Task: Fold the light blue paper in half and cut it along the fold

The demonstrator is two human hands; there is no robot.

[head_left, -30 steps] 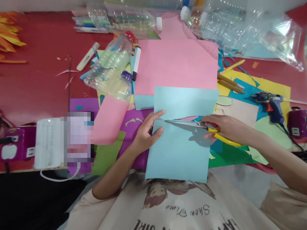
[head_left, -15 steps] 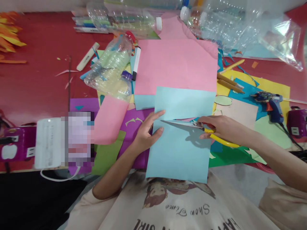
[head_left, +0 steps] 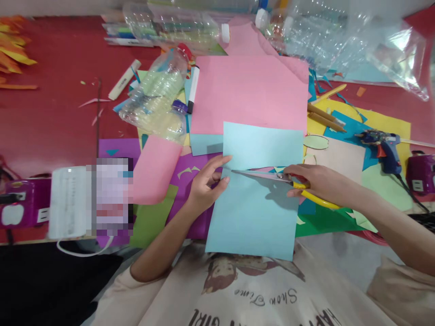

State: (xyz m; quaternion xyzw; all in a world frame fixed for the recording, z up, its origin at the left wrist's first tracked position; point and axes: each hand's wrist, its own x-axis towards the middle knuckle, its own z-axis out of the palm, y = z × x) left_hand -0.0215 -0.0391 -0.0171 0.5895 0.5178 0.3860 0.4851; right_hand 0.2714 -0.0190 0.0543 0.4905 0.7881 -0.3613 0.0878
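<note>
A light blue sheet point(head_left: 254, 213) lies in front of me, cut across from its right edge nearly to its left edge. My right hand point(head_left: 312, 181) grips yellow-handled scissors point(head_left: 258, 174), whose blades lie along the cut with the tip near the sheet's left side. At that left edge, my left hand point(head_left: 209, 181) pinches the paper between thumb and fingers. Under the sheet's top part is a large pink sheet point(head_left: 249, 90).
Clear bottles point(head_left: 158, 86) lie at the back left, with more plastic along the back. On the right are a glue gun point(head_left: 387, 149) and brown sticks point(head_left: 326, 118). A white power bank point(head_left: 70, 201) sits at the left.
The upper part of the blue sheet has shifted slightly right and its cut gap has changed shape. My right hand and the scissors have moved slightly right; my left hand has moved slightly left.
</note>
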